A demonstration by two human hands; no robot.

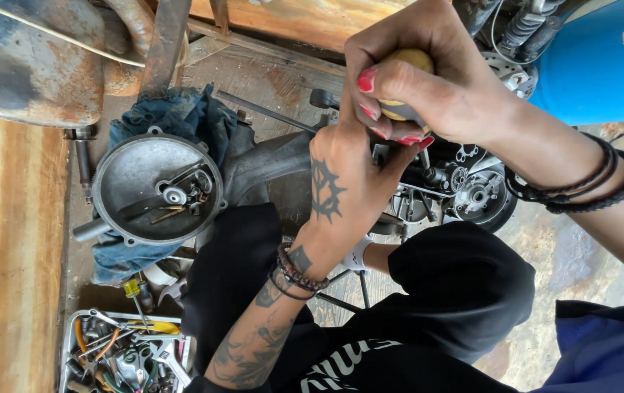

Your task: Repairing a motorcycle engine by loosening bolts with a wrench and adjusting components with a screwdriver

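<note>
A yellow screwdriver handle point(403, 84) is clamped in the right hand point(428, 80), fingers curled tightly around it, above the engine assembly point(464, 193) at the right of the scene. The left hand point(348, 175) is set just beneath, fingers closed around the tool's shaft, which is hidden. To the left, a round metal cover point(155, 189) lies on a blue rag point(181, 116). A tray of tools point(122, 353) sits near left.

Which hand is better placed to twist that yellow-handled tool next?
The right hand, I think. Its fingers wrap the yellow tool handle from above. The left hand sits lower, apparently steadying the tool over the engine part, so it looks less free to turn.
</note>
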